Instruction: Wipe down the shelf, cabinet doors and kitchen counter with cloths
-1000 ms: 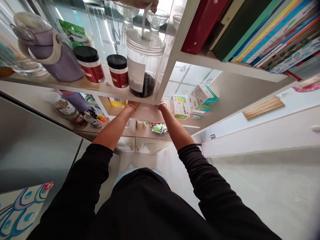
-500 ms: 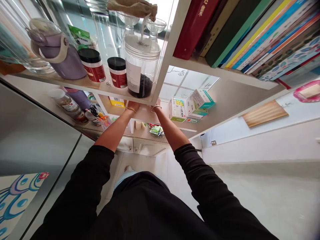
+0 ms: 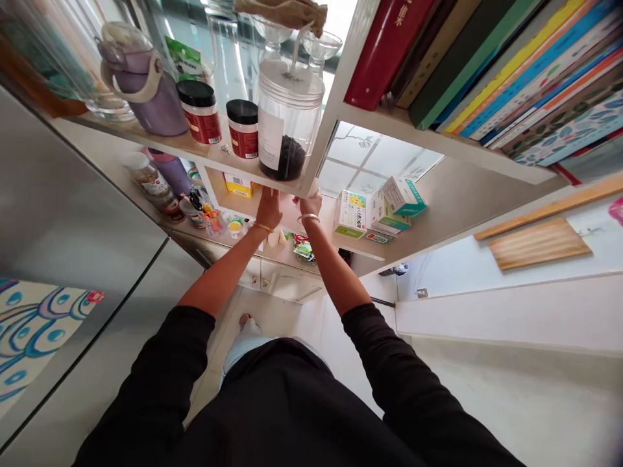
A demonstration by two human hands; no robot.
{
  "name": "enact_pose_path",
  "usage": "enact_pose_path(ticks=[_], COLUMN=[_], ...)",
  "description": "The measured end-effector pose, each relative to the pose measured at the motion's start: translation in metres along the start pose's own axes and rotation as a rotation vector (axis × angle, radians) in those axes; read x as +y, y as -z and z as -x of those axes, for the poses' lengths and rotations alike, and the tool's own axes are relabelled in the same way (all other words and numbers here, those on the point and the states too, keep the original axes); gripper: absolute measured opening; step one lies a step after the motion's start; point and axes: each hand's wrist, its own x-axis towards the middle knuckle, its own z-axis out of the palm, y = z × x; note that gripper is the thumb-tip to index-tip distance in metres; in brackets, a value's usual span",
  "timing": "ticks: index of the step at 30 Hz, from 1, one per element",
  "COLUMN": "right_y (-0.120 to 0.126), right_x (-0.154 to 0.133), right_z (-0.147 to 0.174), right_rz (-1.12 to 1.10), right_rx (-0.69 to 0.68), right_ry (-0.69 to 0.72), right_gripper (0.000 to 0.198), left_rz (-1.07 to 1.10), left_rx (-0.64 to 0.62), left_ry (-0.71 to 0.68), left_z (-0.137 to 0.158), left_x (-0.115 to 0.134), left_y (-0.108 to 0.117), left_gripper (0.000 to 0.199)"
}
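Note:
Both hands reach into the middle shelf compartment, beneath the upper shelf's front edge. My left hand (image 3: 268, 209), with a gold bracelet at the wrist, is near a yellow box (image 3: 238, 186); the upper board hides its fingertips. To its right is my right hand (image 3: 311, 203), wearing a pale bangle. Its fingers are partly covered by the upright post, and a small reddish spot shows by its thumb side. Whether either hand holds anything cannot be made out. Medicine boxes (image 3: 351, 214) stand right of my right hand. Under the hands lie green packets (image 3: 304, 248).
Above are a clear jar of dark grains (image 3: 291, 123), two black-lidded jars (image 3: 198, 111) and a purple bottle (image 3: 153, 97). Books (image 3: 467, 71) fill the upper right shelf. A cup of scissors and pens (image 3: 197, 204) is lower left. A grey cabinet side (image 3: 82, 240) borders the left.
Both hands have drawn back a little from under the upper shelf, so more of each shows. The camera view has shifted, and the shelf items appear further right.

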Motion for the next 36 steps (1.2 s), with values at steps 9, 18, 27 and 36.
enact_pose_path(ticks=[9,18,27,36], right_y=[0.013,0.003,-0.07,-0.162], right_x=[0.065,0.128,0.149,0.179], right_z=[0.221,0.442,0.624,0.782], right_rz=[0.031,0.204,0.343,0.539], right_rx=[-0.315,-0.987,-1.401,-1.551], right_ry=[-0.308,-0.783,-0.796,-0.677], right_gripper=[0.046,0.053,0.047,0.022], left_rz=[0.277,0.724,0.683,0.578], left_rx=[0.297,0.778,1.202,1.425], left_ry=[0.232,1.004,1.204,1.358], left_z=[0.269,0.52,0.697,0.843], left_x=[0.028,0.036,0.017,-0.016], left_y=[-0.011,0.022,0.108,0.192], left_gripper=[0.062,0.039,0.026,0.023])
